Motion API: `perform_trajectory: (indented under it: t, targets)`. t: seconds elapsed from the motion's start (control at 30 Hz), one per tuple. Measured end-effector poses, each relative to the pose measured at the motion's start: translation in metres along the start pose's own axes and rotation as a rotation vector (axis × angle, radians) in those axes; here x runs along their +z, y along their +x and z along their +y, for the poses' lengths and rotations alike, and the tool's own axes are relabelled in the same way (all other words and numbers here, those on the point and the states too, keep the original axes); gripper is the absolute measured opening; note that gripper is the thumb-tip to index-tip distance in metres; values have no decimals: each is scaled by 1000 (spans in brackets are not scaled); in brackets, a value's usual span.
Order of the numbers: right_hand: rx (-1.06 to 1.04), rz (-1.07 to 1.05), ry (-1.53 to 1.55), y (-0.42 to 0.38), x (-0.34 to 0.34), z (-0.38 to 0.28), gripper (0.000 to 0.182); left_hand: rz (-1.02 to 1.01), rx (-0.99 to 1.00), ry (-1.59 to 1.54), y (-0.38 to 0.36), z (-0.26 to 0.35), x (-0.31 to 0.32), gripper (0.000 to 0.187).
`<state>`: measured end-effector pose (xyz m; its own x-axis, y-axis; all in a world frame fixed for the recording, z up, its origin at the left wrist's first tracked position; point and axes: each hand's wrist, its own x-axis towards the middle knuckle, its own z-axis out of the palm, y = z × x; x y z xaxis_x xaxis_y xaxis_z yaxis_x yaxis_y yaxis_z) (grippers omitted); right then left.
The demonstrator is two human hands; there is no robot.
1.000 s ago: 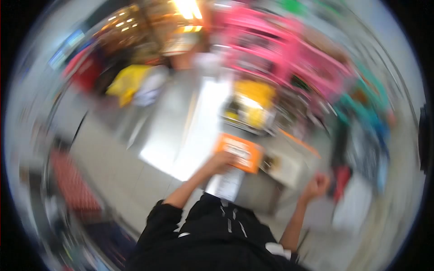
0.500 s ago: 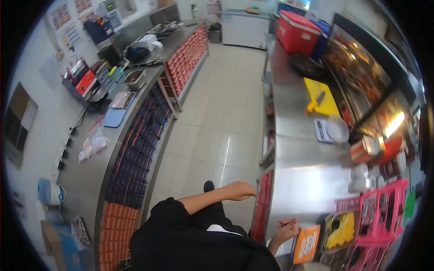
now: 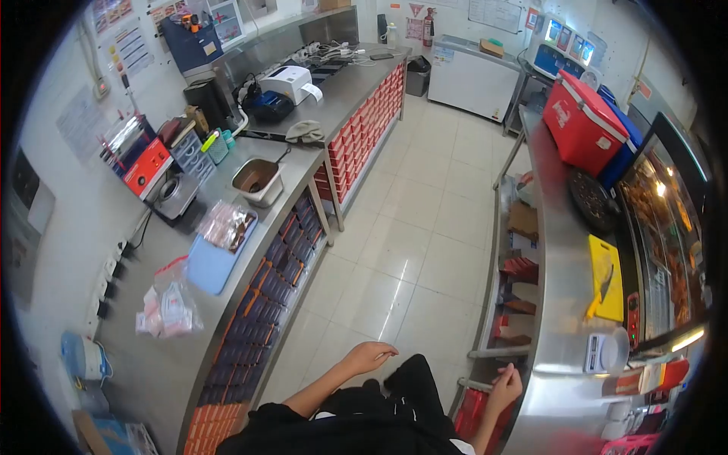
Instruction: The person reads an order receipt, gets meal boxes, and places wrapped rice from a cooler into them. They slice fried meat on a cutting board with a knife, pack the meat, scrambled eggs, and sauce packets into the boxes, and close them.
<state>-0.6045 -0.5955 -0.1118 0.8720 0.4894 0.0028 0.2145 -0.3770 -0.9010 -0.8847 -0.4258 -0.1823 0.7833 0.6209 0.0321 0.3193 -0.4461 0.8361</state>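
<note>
My left hand (image 3: pixel 369 356) hangs in front of my body above the tiled floor, its fingers loosely bent and nothing in them. Close to the edge of the right-hand steel counter (image 3: pixel 561 409), my right hand (image 3: pixel 506 387) is raised with slack, half-curled fingers, and it holds nothing I can see. Below it, red packs (image 3: pixel 470 413) fill the shelf under the counter. On that counter lie a yellow cutting board (image 3: pixel 607 273) with a knife (image 3: pixel 606 282) and a white kitchen scale (image 3: pixel 599 353).
The left counter (image 3: pixel 129 303) carries a blue board (image 3: pixel 220 262), plastic bags (image 3: pixel 171 303), a metal tub (image 3: pixel 258 182) of brown contents and a white printer (image 3: pixel 287 82). A tiled aisle (image 3: pixel 379 265) leads to a chest freezer (image 3: pixel 474 80). A red cooler (image 3: pixel 580 125) and a heated display case (image 3: pixel 667 227) stand right.
My view has turned toward the left and moved along the aisle. The orange box and yellow food tray by my right hand have left the view. Both hands remain empty.
</note>
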Motion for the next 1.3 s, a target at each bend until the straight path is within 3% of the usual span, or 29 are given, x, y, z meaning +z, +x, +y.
perform_trajectory:
  t: [0.07,0.2,0.23,0.3,0.33,0.37,0.4,0.47,0.5,0.53,0.57,0.77,0.87,0.97,1.0,1.07,1.1,1.13,1.2,1.23,1.3]
  targets:
    - [-93,45,-135,36,30,-10,18,61,-37,-47,37,-17,-28,18]
    - [-664,163,-359,156,115,-16,12,116,-34,37,118,-63,-87,18]
    - [-687,151,-357,189,143,-28,12,140,-39,30,135,-74,-102,18]
    - [-294,-167,-266,264,210,-69,18,238,-130,53,174,-90,-137,17]
    - [-441,-125,-374,303,255,-99,25,268,-129,70,199,-94,-159,17]
    - [-341,-244,-83,353,309,-100,23,318,-176,52,217,-95,-180,17]
    - [-325,-268,-89,374,359,-151,12,355,-233,29,230,-99,-201,17]
    - [-880,-399,7,439,476,-193,19,410,-260,87,262,-108,-238,16]
    - [-918,-507,-110,454,527,-240,23,476,-288,69,278,-106,-259,16]
    - [-986,-526,16,460,583,-274,21,547,-312,48,293,-108,-277,16]
    - [-886,-674,35,465,638,-310,19,586,-350,41,307,-116,-291,17]
    - [-1009,-1115,170,430,914,-438,18,748,-427,-122,400,-183,-382,17]
    - [-1087,-1143,130,412,999,-463,18,799,-427,-7,447,-224,-447,17]
    - [-1120,-942,204,412,1091,-481,24,940,-488,-32,484,-243,-509,18]
    - [-1126,-981,211,413,1112,-482,24,1019,-524,-72,491,-247,-521,18]
    - [-889,-1190,184,410,1151,-490,21,1066,-597,-22,497,-255,-543,20]
    - [-676,-1390,160,406,1160,-497,24,1124,-634,-46,499,-260,-545,20]
    - [-678,-1427,154,403,1161,-498,24,1184,-672,-80,502,-265,-545,19]
    - [-266,-1711,470,404,1158,-500,24,1273,-759,69,507,-280,-542,23]
    - [-277,-1761,456,403,1166,-501,24,1349,-823,89,510,-286,-541,24]
    - [-455,-1524,319,394,1169,-492,25,1423,-942,111,526,-284,-533,24]
